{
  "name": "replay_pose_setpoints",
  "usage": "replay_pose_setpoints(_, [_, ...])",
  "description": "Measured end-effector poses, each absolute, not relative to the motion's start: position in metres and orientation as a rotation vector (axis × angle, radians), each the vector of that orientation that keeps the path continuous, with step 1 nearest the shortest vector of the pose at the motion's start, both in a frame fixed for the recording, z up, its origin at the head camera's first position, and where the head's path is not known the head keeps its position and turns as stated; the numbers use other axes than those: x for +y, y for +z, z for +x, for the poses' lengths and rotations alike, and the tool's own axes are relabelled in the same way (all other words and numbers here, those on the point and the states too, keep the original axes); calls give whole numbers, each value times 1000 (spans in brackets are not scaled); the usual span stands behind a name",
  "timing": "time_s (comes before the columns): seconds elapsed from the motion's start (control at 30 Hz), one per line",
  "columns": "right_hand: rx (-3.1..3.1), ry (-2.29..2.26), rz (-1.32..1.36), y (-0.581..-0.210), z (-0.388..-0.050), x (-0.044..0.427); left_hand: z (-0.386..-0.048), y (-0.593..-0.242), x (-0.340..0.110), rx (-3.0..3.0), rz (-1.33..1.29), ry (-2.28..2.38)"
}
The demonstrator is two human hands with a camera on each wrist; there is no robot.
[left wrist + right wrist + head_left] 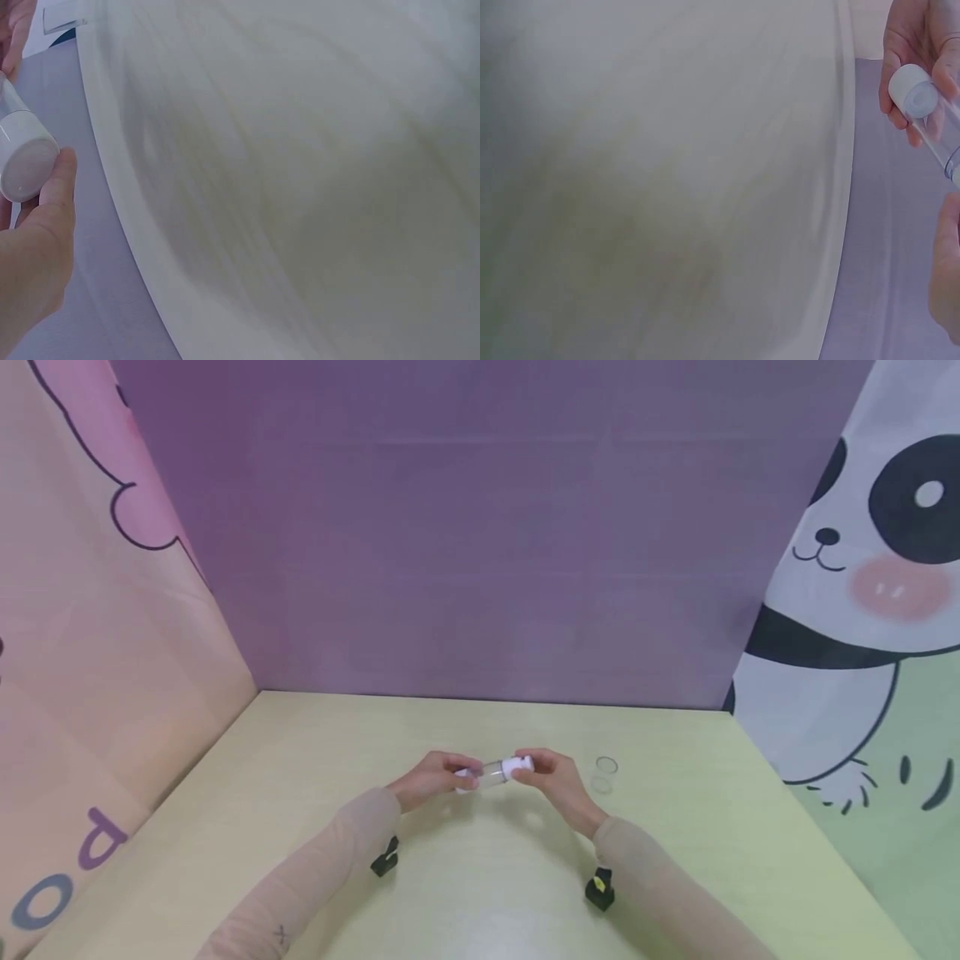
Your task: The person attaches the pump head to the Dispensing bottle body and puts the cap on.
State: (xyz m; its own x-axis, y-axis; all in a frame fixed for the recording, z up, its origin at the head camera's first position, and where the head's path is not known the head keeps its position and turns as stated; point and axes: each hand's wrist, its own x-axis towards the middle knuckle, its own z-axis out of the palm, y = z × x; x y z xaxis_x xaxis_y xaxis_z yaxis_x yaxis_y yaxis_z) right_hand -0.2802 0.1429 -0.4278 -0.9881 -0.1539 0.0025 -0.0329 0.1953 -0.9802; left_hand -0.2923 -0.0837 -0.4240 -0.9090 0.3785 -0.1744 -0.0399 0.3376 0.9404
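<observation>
"What's the setting?"
"A purple backdrop meets the far edge of a pale table."

"And the hands?"
"The left hand pinches one white end of a clear bottle; the right hand grips the other white end between thumb and fingers."

"Where's the bottle, then?"
"Crosswise between them, over the table, about midway between its left and right edges. Beyond the right hand, toward the right edge, lies a clear round-rimmed piece; one cap or two rings, I can't tell."

"How would the bottle handle?"
"Light and stiff, I'd guess, probably plastic. Its smooth middle might slip, so those white ends look the better hold."
</observation>
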Motion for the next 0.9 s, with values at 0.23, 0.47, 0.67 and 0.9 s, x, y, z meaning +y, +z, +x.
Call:
replay_pose_setpoints(0.23, [2340,-1937,-251,-426,-280,145,-292,-424,-85,2242,320,1597])
replay_pose_setpoints(0.47, [2249,-1994,-346,-423,-280,146,-291,-423,-86,2255,333,1572])
replay_pose_setpoints(0.67, [2252,-1983,-366,-424,-280,146,-293,-423,-84,2250,291,1578])
replay_pose_setpoints(0.9, [2264,-1987,-341,-426,-280,146,-293,-423,-83,2249,297,1572])
